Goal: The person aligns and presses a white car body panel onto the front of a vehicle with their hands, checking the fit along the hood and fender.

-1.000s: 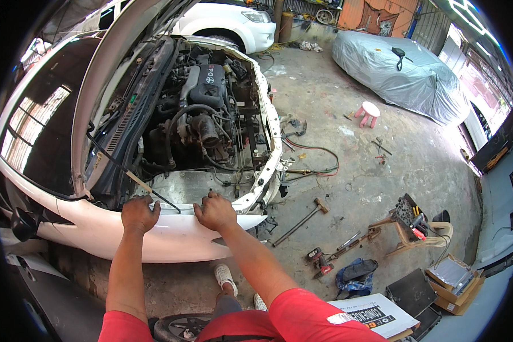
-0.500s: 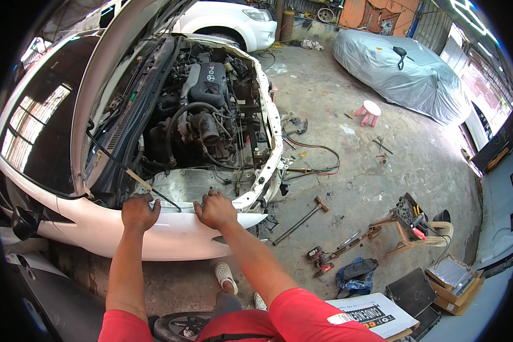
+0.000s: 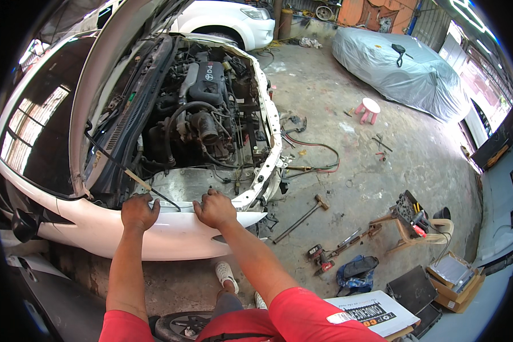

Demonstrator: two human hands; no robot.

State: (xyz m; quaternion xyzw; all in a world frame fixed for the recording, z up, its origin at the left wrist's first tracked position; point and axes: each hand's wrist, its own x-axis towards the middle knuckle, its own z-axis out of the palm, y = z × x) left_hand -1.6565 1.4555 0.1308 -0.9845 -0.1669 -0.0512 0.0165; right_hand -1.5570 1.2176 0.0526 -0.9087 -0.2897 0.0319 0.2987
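One glossy, curved white fender (image 3: 174,239) tapered to a point, and I had the left hand (image 3: 139,212) and right hand (image 3: 216,210) clamped on its upper edge.

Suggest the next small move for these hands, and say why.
Probably a gentle two-handed press to check how the white fender sits: the left hand and right hand both rest on its upper edge, with the lower end of the thin prop rod between them.
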